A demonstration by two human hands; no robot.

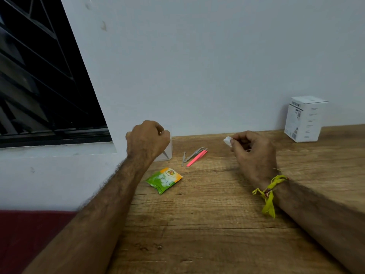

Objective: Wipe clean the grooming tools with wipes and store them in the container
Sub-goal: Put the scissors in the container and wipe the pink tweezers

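The left hand is positioned over the translucent container, which stands at the table's back-left corner against the wall; fingers are curled at the container rim, but whether a tool is pinched there or only the rim is touched cannot be told, as the view is blocked by the hand itself. One metal tool is seen through the container wall, leaning inside. A crumpled white wipe is pinched by the right hand between thumb and fingertips, held above the table, well apart from the container. Approx. three tools are left on the table just right of the container: a small metal tool, metal tweezers and a pink tool, the last two touching or overlapping. A torn green-orange wipe sachet lies nearer the person. Judged stage: one tool stored, rest not yet wiped. Risks: the container looks light and could be tipped or pushed by the left hand if it is pressed off-centre at the rim, spilling the stored tool. The tweezers and pink tool lie close together, so one may be dragged or flicked when the other is picked up. The wipe is small and bunched; it may be dropped, or pointed tips may poke through it during wiping.
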